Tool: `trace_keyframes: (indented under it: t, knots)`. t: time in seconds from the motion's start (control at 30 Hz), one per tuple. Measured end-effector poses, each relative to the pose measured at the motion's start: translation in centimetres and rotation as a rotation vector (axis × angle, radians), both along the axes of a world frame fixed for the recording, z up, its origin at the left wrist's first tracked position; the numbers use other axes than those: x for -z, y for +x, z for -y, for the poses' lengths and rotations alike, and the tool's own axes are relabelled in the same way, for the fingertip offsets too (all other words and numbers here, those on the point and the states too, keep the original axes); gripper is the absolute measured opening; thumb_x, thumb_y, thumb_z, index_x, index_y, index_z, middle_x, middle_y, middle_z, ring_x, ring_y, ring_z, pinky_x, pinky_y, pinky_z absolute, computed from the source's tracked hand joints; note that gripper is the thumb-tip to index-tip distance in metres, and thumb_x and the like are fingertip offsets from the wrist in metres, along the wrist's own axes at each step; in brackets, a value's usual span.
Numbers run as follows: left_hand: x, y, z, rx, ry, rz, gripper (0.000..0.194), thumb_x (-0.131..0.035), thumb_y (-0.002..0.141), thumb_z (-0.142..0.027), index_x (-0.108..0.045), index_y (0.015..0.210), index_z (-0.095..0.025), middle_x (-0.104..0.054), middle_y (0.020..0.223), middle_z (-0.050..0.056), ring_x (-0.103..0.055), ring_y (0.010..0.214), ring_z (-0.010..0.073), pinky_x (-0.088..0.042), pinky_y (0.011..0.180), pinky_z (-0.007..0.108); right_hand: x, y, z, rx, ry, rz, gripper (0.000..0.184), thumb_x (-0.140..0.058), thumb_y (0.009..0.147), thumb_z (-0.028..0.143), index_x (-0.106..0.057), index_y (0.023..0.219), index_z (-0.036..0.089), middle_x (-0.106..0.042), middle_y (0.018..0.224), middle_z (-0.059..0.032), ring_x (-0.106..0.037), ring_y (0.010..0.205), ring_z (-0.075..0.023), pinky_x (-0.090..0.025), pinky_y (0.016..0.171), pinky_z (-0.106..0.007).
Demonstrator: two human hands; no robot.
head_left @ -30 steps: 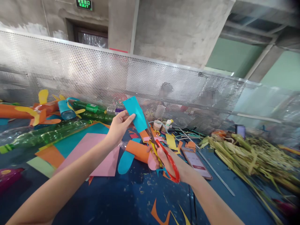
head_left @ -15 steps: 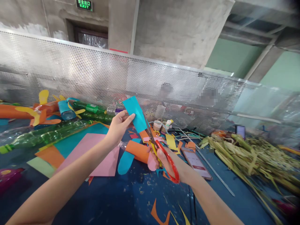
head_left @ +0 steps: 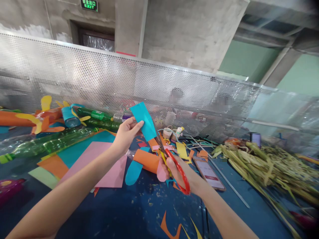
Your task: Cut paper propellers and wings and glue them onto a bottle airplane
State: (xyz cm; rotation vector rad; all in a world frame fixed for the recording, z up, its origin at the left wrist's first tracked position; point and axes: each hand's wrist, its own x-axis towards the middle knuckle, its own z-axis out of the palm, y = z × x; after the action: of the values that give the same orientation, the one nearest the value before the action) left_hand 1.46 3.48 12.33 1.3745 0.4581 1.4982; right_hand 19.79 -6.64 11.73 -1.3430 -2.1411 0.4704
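left hand (head_left: 127,132) pinches blue paper (head_left: 141,114) tight, nine o'clock of centre; right hand (head_left: 175,167), fingers curled round scissors (head_left: 163,153), blades at paper's four o'clock edge. likely mid-cut; next snip needs paper steady.

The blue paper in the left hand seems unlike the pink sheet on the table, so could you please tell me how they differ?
Size: the blue paper is a small piece, while the pink sheet is much larger. Pose: the left hand holds the blue paper up, tilted, while the pink sheet lies flat. Colour: the blue paper is bright blue; the pink sheet is pale. Both look plain, with straight edges.
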Motion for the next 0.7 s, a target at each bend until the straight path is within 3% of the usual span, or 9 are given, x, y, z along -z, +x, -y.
trace_keyframes:
  t: [0.3,0.5,0.7]
  knots:
    - [-0.2,-0.1,0.2,0.003,0.006,0.007,0.019,-0.063,0.077,-0.032,-0.060,0.088,-0.016,-0.069,0.071,0.000,-0.061,0.057,0.0092,-0.049,0.055,0.019,1.3,0.2,-0.7,-0.048,0.027,-0.017,0.043,-0.019,0.090,0.055,-0.037,0.072,0.020,-0.045,0.057,0.0014,-0.047,0.050,-0.0124,-0.038,0.049,-0.025]
    - [-0.3,-0.1,0.3,-0.009,-0.002,-0.008,0.023,-0.064,0.075,-0.035,-0.060,0.088,-0.016,-0.070,0.073,0.002,-0.063,0.057,0.0114,-0.050,0.055,0.021,1.5,-0.2,-0.3,-0.002,0.064,-0.075,0.040,-0.023,0.091,0.052,-0.038,0.072,0.020,-0.041,0.054,0.0033,-0.046,0.048,-0.0119,-0.043,0.055,-0.027]
    - [-0.3,-0.2,0.2,-0.007,-0.006,-0.009,0.024,-0.065,0.075,-0.035,-0.060,0.087,-0.016,-0.069,0.073,0.001,-0.063,0.058,0.0114,-0.050,0.055,0.021,1.0,0.1,-1.3,-0.002,0.053,-0.032,0.045,-0.032,0.086,0.056,-0.035,0.058,0.021,-0.042,0.057,-0.0008,-0.051,0.060,-0.0156,-0.041,0.051,-0.025]
